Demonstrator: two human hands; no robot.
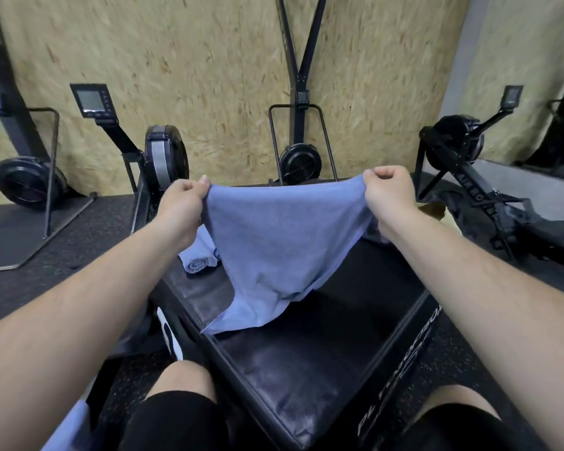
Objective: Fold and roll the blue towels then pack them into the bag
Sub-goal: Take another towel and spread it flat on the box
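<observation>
- Holding up a blue towel (284,242) by its two top corners in the head view, both bare forearms stretched out over a black padded worktop (306,359).
- Grip of the left hand (184,196): thumb and curled fingers pinch the towel's top left corner.
- Grip of the right hand (388,187): fingers curled in, pinching the top right corner.
- Towel is spread between the two hands, with its top edge dipping a little in the middle.
- Its body hangs down, and the lower end lies rumpled on the worktop with one corner pointing to the near left edge.
- Rolled blue towels (197,260) lie on the far left part of the worktop, just behind the hanging towel. They are partly hidden by the towel and the left wrist, so I cannot tell the exact count.
- More blue cloth (69,428) shows at the near left corner, cut off by the frame.
- White lettering runs along the worktop's right side, too blurred to read.
- Knees in black shorts (176,421) sit at the near edge.
- White-and-black shoe (170,333) is on the floor, just left of the worktop.
- Floor is black speckled rubber (62,255).
- Rowing machines (163,157) with small monitors stand along the far chipboard wall (192,60).
</observation>
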